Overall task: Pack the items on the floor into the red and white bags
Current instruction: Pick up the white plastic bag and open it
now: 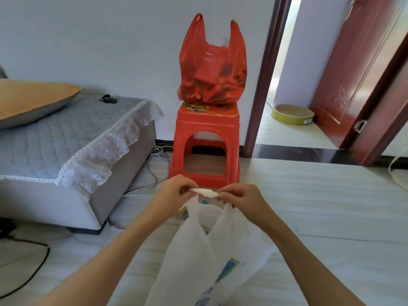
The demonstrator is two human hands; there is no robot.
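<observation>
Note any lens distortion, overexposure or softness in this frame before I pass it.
Head view: wide-angle bowing bends the door frame and the red door; the bright doorway washes out the floor around the round yellow tray; the white bag loses fold detail against pale flooring; both hands' grip on its handles, left hand and right hand, is slightly soft; the red bag stays readable.

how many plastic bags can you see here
2. The red bag sits filled on the red stool by the wall. The white bag hangs in front, its handles pinched by the left hand and right hand.
</observation>
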